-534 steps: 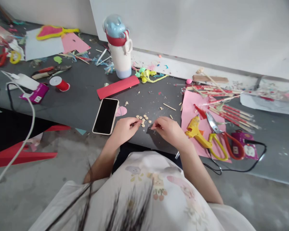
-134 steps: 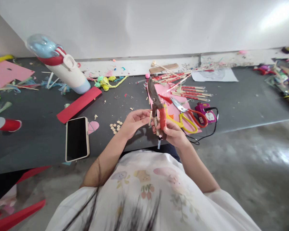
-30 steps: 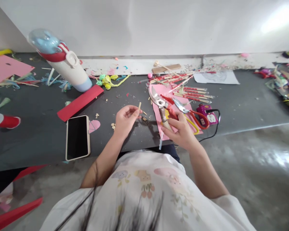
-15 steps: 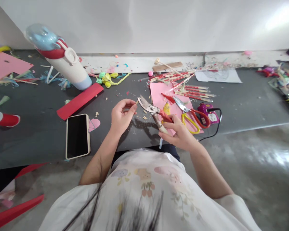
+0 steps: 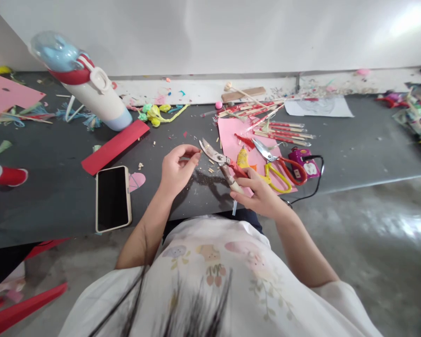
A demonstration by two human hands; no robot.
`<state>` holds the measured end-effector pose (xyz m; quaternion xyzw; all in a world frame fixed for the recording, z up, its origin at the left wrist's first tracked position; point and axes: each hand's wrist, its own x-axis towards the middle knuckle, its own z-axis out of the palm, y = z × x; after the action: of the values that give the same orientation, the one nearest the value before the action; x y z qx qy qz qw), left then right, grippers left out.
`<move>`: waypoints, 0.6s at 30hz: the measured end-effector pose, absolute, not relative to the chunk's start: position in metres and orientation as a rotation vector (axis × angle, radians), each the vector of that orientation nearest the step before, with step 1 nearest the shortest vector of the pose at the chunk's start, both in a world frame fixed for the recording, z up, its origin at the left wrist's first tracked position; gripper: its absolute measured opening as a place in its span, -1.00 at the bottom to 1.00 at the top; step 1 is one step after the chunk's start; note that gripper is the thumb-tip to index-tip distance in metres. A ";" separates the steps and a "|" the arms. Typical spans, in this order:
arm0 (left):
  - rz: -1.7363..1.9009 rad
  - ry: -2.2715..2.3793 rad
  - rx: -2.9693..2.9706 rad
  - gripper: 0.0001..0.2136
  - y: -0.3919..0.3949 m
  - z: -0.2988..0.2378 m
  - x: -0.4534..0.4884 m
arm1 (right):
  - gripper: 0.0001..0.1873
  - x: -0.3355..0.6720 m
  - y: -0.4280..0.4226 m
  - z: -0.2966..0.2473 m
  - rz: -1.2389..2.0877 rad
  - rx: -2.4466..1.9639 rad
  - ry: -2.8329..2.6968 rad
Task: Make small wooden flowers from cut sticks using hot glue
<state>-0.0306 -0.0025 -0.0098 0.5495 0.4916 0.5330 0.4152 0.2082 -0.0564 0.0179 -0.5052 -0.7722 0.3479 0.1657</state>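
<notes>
My right hand (image 5: 256, 194) is wrapped round the handles of pruning shears (image 5: 219, 158), one handle red and the other pale. Their blades stand apart and point up and left, over the dark table. Just left of the blade tips, my left hand (image 5: 178, 168) pinches a short bit of thin wooden stick (image 5: 200, 151) between thumb and fingertips; most of it is hidden by the fingers. Small cut stick pieces (image 5: 211, 170) and crumbs lie below the blades. A yellow glue gun (image 5: 243, 158) lies on pink paper (image 5: 228, 128) beyond my right hand.
Right of the shears lie scissors (image 5: 264, 150) with an orange and a yellow handle, and a purple box (image 5: 304, 164) with a black cable. Wrapped sticks (image 5: 280, 133) lie behind. To the left are a phone (image 5: 112, 199), a red paper strip (image 5: 115, 147) and a bottle (image 5: 91, 89).
The stick piece in my left hand shows less beyond the fingertips. Both hands keep nearly the same place and the shears' blades remain apart. The view has shifted slightly.
</notes>
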 end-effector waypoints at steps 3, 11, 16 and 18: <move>1.332 1.241 1.377 -0.82 -0.003 -0.010 -0.031 | -0.75 0.208 -0.057 0.018 1.003 -1.448 -2.200; 1.314 1.261 1.384 -0.79 -0.003 -0.009 -0.032 | -0.75 0.210 -0.056 0.014 0.967 -1.429 -2.197; 1.304 1.253 1.394 -0.81 -0.004 -0.009 -0.032 | -0.75 0.211 -0.055 0.015 1.006 -1.458 -2.179; 1.296 1.251 1.401 -0.82 -0.004 -0.009 -0.033 | -0.74 0.212 -0.055 0.015 1.019 -1.459 -2.179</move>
<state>-0.0329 -0.0038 -0.0089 0.5582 0.4982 0.5164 0.4166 0.2117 -0.0548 0.0152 -0.5117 -0.7642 0.3572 0.1633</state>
